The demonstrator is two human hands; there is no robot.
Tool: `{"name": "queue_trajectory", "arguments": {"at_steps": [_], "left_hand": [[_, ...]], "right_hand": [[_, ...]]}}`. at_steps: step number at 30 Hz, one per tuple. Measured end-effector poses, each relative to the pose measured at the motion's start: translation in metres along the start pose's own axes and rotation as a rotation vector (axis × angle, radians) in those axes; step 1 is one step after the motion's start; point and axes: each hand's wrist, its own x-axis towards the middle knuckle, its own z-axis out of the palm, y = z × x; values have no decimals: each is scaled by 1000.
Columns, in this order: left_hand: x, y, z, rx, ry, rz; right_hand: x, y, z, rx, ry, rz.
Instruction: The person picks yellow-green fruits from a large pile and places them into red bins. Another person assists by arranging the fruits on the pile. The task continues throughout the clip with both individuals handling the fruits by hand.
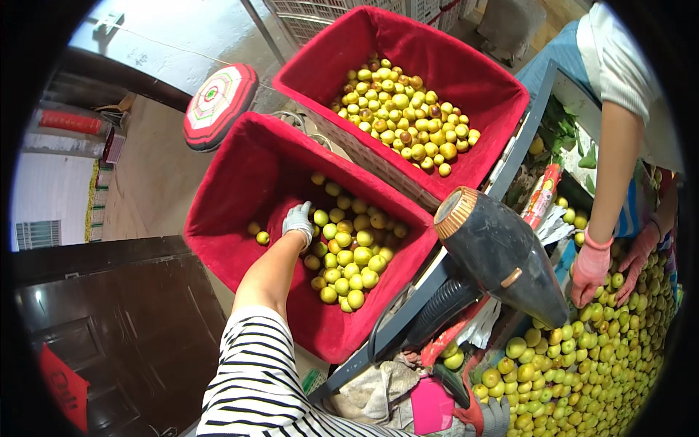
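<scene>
My left hand (298, 223), in a pale grey glove, reaches down inside a crate lined with red cloth (224, 213). Its fingers are beside the edge of a heap of green-yellow jujubes (349, 257); whether they grip one is hidden. Two loose jujubes (259, 234) lie to the left of the hand. At the bottom edge, a darker grey glove (494, 418) shows next to jujubes spread over the sorting table (573, 377). It seems to be my right hand, but it is largely cut off and its grip is unclear.
Another red-lined crate (314, 71) holds more jujubes behind. A black hair dryer (502, 262) juts over the table's metal rim (404, 311). Across from me, a person's pink-gloved hands (592, 267) touch the fruit. A round padded stool (218, 106) stands beyond the near crate. Cloths (377, 388) lie nearby.
</scene>
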Motion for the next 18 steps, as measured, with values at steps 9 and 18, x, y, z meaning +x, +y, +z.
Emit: {"name": "queue_trajectory", "arguments": {"at_steps": [9, 18], "left_hand": [[51, 11, 20, -532, 44, -433], [3, 38, 1, -20, -115, -159]], "right_hand": [[-5, -5, 7, -61, 375, -57], [-2, -24, 2, 16, 429, -96]]}}
